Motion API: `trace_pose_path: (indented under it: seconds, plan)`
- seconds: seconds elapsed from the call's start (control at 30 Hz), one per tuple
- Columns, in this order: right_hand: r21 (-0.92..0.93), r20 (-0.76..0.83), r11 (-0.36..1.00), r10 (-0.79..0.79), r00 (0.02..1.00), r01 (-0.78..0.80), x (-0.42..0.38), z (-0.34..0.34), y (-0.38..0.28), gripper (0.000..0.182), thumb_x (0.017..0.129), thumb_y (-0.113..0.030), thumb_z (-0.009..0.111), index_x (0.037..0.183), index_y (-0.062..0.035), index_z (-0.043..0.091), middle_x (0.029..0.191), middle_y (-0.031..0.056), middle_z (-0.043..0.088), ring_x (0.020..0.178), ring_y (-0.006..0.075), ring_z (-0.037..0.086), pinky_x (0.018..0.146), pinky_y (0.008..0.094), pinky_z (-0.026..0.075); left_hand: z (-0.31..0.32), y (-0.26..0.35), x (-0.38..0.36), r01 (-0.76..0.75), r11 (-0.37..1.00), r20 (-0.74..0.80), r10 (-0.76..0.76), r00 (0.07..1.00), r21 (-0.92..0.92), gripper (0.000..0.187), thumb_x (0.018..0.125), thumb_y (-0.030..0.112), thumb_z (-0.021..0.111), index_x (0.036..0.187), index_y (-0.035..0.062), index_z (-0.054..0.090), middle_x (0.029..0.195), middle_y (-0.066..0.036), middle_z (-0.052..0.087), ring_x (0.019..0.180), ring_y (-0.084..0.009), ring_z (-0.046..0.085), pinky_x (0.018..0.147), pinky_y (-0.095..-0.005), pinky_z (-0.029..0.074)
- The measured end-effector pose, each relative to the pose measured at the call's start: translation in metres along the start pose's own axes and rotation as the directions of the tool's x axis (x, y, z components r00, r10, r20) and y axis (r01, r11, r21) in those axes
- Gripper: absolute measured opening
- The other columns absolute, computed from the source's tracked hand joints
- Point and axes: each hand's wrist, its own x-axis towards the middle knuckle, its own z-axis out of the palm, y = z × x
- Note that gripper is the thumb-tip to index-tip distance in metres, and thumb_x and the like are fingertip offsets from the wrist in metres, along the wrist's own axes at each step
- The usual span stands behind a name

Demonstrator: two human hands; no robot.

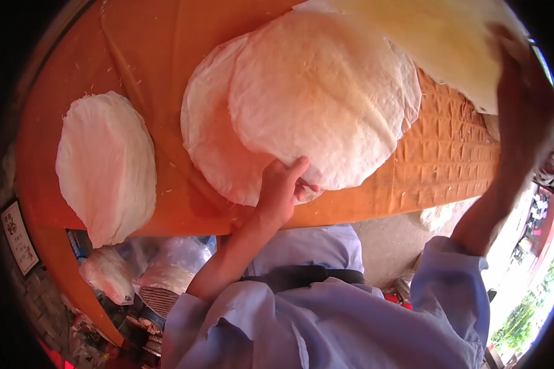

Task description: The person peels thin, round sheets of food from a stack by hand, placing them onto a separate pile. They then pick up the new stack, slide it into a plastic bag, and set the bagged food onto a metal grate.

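A thin, pale round flatbread lies overlapping other sheets on the orange-covered table. My left hand is closed at its near edge, the thumb on top and the other fingers curled at the rim. At the upper right, a yellowish thin sheet, blurred by motion, is raised over the stack. My right hand, also smeared, grips this sheet's right edge; its fingertips are partly hidden. A separate folded flatbread rests at the left, its tip hanging over the table's front edge.
The orange cloth is wrinkled, with a grid of creases at the right. Clear plastic bags with pale contents stand below the table's front edge. A framed sign is at the far left. Something white lies low at the right.
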Motion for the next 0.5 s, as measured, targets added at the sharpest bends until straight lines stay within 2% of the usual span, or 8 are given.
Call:
trace_pose_path:
  seconds: [0.07, 0.17, 0.2, 0.27, 0.3, 0.33, 0.43, 0.5]
  plan:
    - [0.095, -0.007, 0.995, -0.005, 1.000, 0.005, -0.020, -0.025, -0.035, 0.019, 0.089, -0.007, 0.058, 0.102, -0.0088, 0.071, 0.096, 0.0053, 0.071, 0.081, 0.0151, 0.067, 0.073, 0.0287, 0.053, -0.002, 0.004, -0.007, -0.038, 0.999, -0.005, 0.038, 0.999, 0.034, 0.017, 0.091, 0.020, 0.059, 0.089, 0.0025, 0.056, 0.075, -0.007, 0.062, 0.056, -0.0135, 0.062, 0.043, -0.0235, 0.037]
    - [0.377, 0.197, 0.906, -0.284, 0.938, 0.196, -0.059, -0.003, -0.055, 0.029, 0.076, 0.004, 0.054, 0.097, -0.0071, 0.070, 0.090, 0.0097, 0.069, 0.080, 0.0233, 0.067, 0.069, 0.0328, 0.054, -0.020, -0.005, -0.005, -0.001, 0.999, -0.030, 0.003, 1.000, 0.052, 0.015, 0.091, 0.020, 0.061, 0.090, 0.0065, 0.056, 0.076, -0.004, 0.062, 0.060, -0.0131, 0.063, 0.045, -0.0212, 0.036]
    - [0.360, 0.376, 0.923, -0.274, 0.885, 0.132, -0.079, 0.013, -0.071, 0.035, 0.066, 0.008, 0.052, 0.094, -0.0061, 0.066, 0.086, 0.0106, 0.066, 0.077, 0.0280, 0.065, 0.065, 0.0355, 0.053, -0.023, -0.008, -0.002, 0.017, 0.997, -0.060, -0.013, 0.998, 0.073, 0.015, 0.091, 0.020, 0.062, 0.090, 0.0066, 0.057, 0.077, -0.004, 0.063, 0.060, -0.0127, 0.063, 0.045, -0.0209, 0.037]
    - [0.502, 0.490, 0.863, -0.342, 0.801, 0.061, -0.133, 0.066, -0.085, 0.022, 0.067, 0.003, 0.057, 0.087, -0.0059, 0.061, 0.072, 0.0107, 0.057, 0.069, 0.0289, 0.059, 0.061, 0.0395, 0.050, -0.025, -0.011, -0.005, 0.039, 0.997, -0.078, -0.034, 0.996, 0.068, 0.015, 0.090, 0.021, 0.063, 0.090, 0.0065, 0.058, 0.078, -0.005, 0.065, 0.061, -0.0121, 0.064, 0.045, -0.0205, 0.037]
    - [0.537, 0.528, 0.842, -0.378, 0.760, 0.046, -0.163, 0.091, -0.090, 0.009, 0.067, -0.004, 0.059, 0.076, -0.0054, 0.058, 0.071, 0.0102, 0.057, 0.069, 0.0280, 0.059, 0.061, 0.0398, 0.048, -0.021, -0.009, -0.006, 0.033, 0.999, -0.064, -0.030, 0.997, 0.043, 0.015, 0.090, 0.021, 0.063, 0.091, 0.0064, 0.058, 0.079, -0.005, 0.065, 0.062, -0.0118, 0.064, 0.045, -0.0204, 0.037]
    - [0.494, 0.598, 0.869, -0.374, 0.709, 0.041, -0.180, 0.101, -0.096, 0.008, 0.067, -0.004, 0.059, 0.075, -0.0046, 0.058, 0.072, 0.0104, 0.058, 0.072, 0.0284, 0.059, 0.062, 0.0390, 0.048, -0.020, -0.007, -0.006, 0.024, 1.000, -0.052, -0.023, 0.998, 0.019, 0.016, 0.089, 0.021, 0.064, 0.092, 0.0063, 0.059, 0.080, -0.005, 0.066, 0.063, -0.0115, 0.064, 0.045, -0.0202, 0.037]
    - [0.511, 0.556, 0.859, -0.335, 0.761, 0.004, -0.177, 0.094, -0.100, 0.008, 0.066, -0.005, 0.060, 0.074, -0.0043, 0.058, 0.071, 0.0105, 0.058, 0.073, 0.0283, 0.059, 0.062, 0.0390, 0.048, -0.024, -0.011, -0.008, 0.005, 1.000, -0.059, -0.006, 0.998, -0.027, 0.014, 0.090, 0.020, 0.063, 0.093, 0.0071, 0.060, 0.083, -0.005, 0.068, 0.066, -0.0122, 0.066, 0.048, -0.0208, 0.041]
    - [0.518, 0.555, 0.856, -0.339, 0.760, 0.003, -0.177, 0.084, -0.100, 0.015, 0.066, -0.006, 0.062, 0.081, -0.0050, 0.060, 0.076, 0.0095, 0.058, 0.077, 0.0278, 0.059, 0.064, 0.0380, 0.048, -0.028, -0.015, -0.008, -0.011, 1.000, -0.022, 0.011, 1.000, -0.024, 0.012, 0.091, 0.018, 0.062, 0.094, 0.0071, 0.062, 0.086, -0.005, 0.068, 0.072, -0.0128, 0.066, 0.053, -0.0220, 0.046]
